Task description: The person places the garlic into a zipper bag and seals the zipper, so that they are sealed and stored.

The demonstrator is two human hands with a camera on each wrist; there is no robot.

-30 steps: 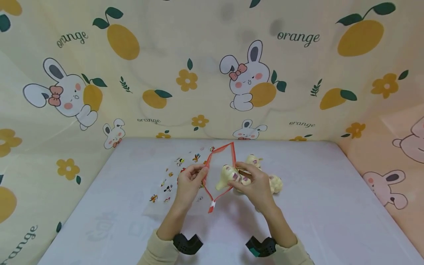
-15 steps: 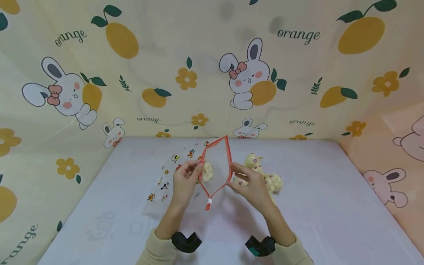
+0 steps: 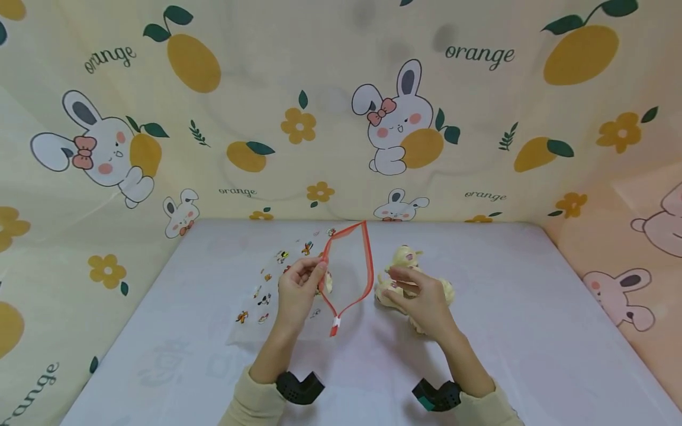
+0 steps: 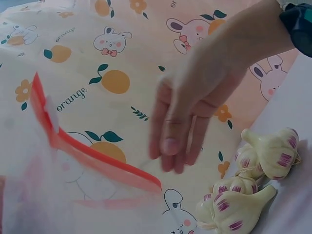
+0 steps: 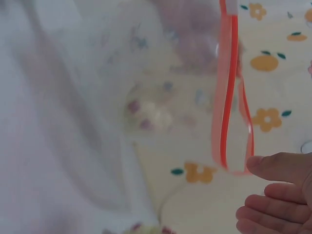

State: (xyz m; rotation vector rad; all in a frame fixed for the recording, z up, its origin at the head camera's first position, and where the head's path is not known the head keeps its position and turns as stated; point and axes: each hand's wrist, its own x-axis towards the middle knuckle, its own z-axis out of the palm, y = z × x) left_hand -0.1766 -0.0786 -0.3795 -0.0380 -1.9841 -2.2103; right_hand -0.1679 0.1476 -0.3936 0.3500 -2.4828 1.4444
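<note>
- My left hand [image 3: 298,287], at the centre of the head view, pinches one side of the clear printed bag [image 3: 270,279] between thumb and fingers, right at its red edge strip [image 3: 369,266].
- I judge that this one-sided pinch is what keeps the mouth raised and gaping: the strip's far side bows away toward the right with no hand on it.
- A small white slider [image 3: 336,323] sits at the strip's near end, below centre of the frame; with it there, the mouth can spread wide, I think.
- One garlic bulb [image 5: 151,114] shows through the film in the middle of my right wrist view; it is inside the bag, and in the head view my left hand partly covers it.
- My right hand [image 3: 426,299], right of centre, holds nothing; thumb and fingers stand apart, the fingers hanging loosely.
- Below it the other garlic bulbs [image 3: 407,256] lie bunched on the white table [image 3: 538,331], right of the bag. That spot, just beside the mouth, looks chosen to be within easy reach of my right hand.
</note>
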